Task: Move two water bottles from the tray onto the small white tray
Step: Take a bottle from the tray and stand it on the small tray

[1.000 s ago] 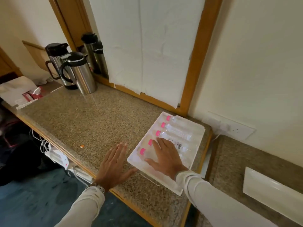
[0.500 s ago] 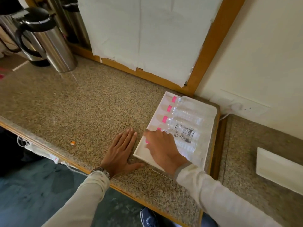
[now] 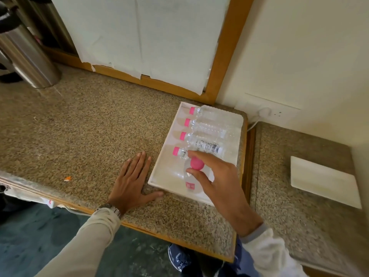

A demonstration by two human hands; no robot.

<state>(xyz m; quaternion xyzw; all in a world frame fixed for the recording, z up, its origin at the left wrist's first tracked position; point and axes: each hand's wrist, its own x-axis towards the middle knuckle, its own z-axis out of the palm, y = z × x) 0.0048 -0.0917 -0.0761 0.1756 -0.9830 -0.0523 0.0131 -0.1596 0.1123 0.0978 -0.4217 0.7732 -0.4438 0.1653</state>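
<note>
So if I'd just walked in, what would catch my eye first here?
Probably the bright pink caps: four water bottles lie side by side in a white tray at the counter's right end, and the right hand holds a fifth bottle upright by its neck above the tray's near end. The left hand rests flat on the speckled counter beside it, and a small white tray waits empty on the lower surface to the right.

speckled granite counter (image 3: 89,124), glossy clear plastic bottles (image 3: 207,127), smooth white tray (image 3: 165,166), brushed metal flask (image 3: 26,54), wood frame (image 3: 225,52).
</note>
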